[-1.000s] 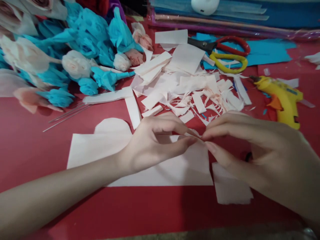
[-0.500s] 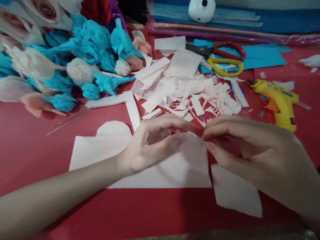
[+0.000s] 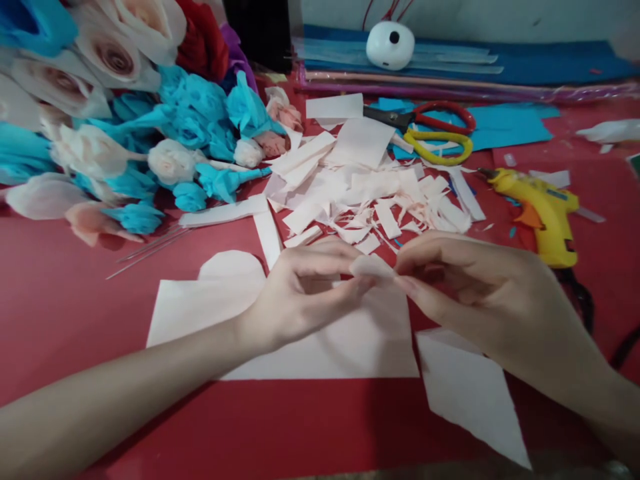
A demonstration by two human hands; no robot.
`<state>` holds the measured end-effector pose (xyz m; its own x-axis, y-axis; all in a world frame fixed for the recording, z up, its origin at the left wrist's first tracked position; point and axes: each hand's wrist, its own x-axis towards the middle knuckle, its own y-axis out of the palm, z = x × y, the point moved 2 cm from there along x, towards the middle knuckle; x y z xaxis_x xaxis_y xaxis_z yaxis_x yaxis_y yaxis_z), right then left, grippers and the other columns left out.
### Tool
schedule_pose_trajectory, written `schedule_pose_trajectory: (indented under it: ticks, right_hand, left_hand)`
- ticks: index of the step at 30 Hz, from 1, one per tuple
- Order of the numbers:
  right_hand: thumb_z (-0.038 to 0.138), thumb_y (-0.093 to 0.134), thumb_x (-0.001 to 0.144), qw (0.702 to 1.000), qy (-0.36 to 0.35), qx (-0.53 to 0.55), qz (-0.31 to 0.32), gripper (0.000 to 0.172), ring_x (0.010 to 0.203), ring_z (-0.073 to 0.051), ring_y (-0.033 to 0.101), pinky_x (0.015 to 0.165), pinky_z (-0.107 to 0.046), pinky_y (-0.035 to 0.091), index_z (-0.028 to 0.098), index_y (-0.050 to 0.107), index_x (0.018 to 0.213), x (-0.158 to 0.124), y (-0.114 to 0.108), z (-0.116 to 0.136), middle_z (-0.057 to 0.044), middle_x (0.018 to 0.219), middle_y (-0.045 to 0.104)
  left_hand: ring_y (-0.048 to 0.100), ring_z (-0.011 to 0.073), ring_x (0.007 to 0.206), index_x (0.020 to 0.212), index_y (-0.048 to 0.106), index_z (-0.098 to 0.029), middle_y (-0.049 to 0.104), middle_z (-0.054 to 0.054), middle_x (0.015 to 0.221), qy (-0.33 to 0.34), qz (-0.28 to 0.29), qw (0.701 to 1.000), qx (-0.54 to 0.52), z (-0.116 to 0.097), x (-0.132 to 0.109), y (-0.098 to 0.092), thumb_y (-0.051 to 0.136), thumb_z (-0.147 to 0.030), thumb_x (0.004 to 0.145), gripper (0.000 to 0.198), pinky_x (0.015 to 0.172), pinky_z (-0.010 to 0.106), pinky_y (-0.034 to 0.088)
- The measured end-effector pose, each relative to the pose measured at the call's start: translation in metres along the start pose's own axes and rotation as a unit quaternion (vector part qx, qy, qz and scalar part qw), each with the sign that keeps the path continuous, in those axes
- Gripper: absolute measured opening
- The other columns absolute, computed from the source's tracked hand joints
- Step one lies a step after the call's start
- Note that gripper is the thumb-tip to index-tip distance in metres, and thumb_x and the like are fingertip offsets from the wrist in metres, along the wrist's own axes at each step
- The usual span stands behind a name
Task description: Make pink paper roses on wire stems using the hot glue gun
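Note:
A small pale paper piece [image 3: 373,267] with a rounded edge is pinched between my two hands. My left hand [image 3: 305,287] grips its left side between thumb and fingers. On its right end, the thumb and fingertips of my right hand [image 3: 465,280] are closed. Beneath them lies a large pale paper sheet [image 3: 300,363] on the red tabletop, with a rounded paper piece [image 3: 233,265] at its far edge. Another cut paper piece [image 3: 470,393] rests below my right hand, which partly covers it.
Paper scraps [image 3: 350,180] are heaped beyond my hands. Behind them are scissors [image 3: 415,123] with red and yellow handles. A yellow glue gun [image 3: 543,213] lies at the right. Blue and pale paper flowers [image 3: 190,113] fill the far left, near thin wires [image 3: 150,252].
The small paper piece now shows more of its surface between my fingers. My right hand has shifted slightly left, and the camera view has tilted up a little.

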<state>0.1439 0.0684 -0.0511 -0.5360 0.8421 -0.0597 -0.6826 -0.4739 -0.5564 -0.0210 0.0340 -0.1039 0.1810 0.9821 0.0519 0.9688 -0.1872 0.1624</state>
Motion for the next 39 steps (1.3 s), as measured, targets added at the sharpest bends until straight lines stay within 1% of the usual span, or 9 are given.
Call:
schedule_pose_trajectory:
  ticks: [5, 12, 20, 27, 32, 39]
  right_hand:
    - [0.018, 0.059, 0.076, 1.000, -0.002, 0.003, -0.005, 0.004, 0.054, -0.007, 0.054, 0.046, -0.015, 0.043, 0.019, 0.063, 0.077, -0.0013, -0.0003, -0.0003, 0.004, 0.068, 0.061]
    - [0.018, 0.061, 0.077, 0.999, -0.016, -0.031, -0.025, 0.003, 0.060, -0.006, 0.057, 0.049, -0.011, 0.045, 0.020, 0.063, 0.078, -0.0013, 0.0019, -0.0034, 0.004, 0.074, 0.064]
    - [0.016, 0.060, 0.076, 0.998, -0.023, -0.045, -0.042, 0.005, 0.063, -0.008, 0.060, 0.051, -0.014, 0.048, 0.019, 0.062, 0.080, -0.0031, 0.0034, -0.0056, 0.002, 0.077, 0.065]
    - [0.018, 0.061, 0.078, 0.998, -0.016, -0.048, -0.042, 0.004, 0.065, -0.006, 0.059, 0.054, -0.011, 0.047, 0.020, 0.062, 0.080, -0.0027, 0.0049, -0.0093, 0.004, 0.078, 0.065]
    - [0.022, 0.062, 0.078, 0.998, -0.012, -0.044, -0.036, 0.002, 0.063, -0.004, 0.058, 0.053, -0.010, 0.046, 0.021, 0.061, 0.079, -0.0030, 0.0052, -0.0090, 0.005, 0.076, 0.064]
    - [0.021, 0.062, 0.077, 0.998, -0.014, -0.052, -0.044, 0.001, 0.062, -0.003, 0.057, 0.053, -0.008, 0.045, 0.020, 0.061, 0.078, -0.0030, 0.0055, -0.0069, 0.006, 0.073, 0.063]
  left_hand:
    - [0.061, 0.0154, 0.077, 0.084, 0.074, -0.024, 0.069, 0.004, 0.083, -0.001, 0.002, 1.000, 0.030, -0.0017, 0.0006, -0.0001, 0.060, -0.015, 0.079, 0.017, 0.068, 0.027, 0.050]
    - [0.061, 0.0156, 0.077, 0.081, 0.074, -0.021, 0.068, 0.004, 0.082, -0.012, -0.010, 0.999, 0.031, -0.0021, -0.0001, -0.0001, 0.061, -0.015, 0.079, 0.014, 0.068, 0.028, 0.051]
    - [0.062, 0.0159, 0.077, 0.081, 0.073, -0.021, 0.069, 0.005, 0.082, -0.001, -0.013, 0.999, 0.043, -0.0024, 0.0004, -0.0003, 0.062, -0.015, 0.078, 0.013, 0.068, 0.028, 0.051]
    - [0.062, 0.0162, 0.077, 0.080, 0.073, -0.020, 0.069, 0.005, 0.081, 0.007, -0.014, 0.999, 0.052, -0.0027, 0.0011, 0.0001, 0.061, -0.015, 0.079, 0.014, 0.069, 0.029, 0.051]
    - [0.061, 0.0162, 0.076, 0.081, 0.073, -0.022, 0.069, 0.005, 0.080, 0.011, -0.017, 0.998, 0.052, -0.0026, 0.0003, 0.0000, 0.061, -0.015, 0.079, 0.014, 0.068, 0.029, 0.051]
    - [0.061, 0.0163, 0.076, 0.082, 0.073, -0.021, 0.069, 0.005, 0.080, 0.020, -0.009, 0.998, 0.065, -0.0018, 0.0009, -0.0002, 0.061, -0.015, 0.079, 0.014, 0.068, 0.029, 0.050]
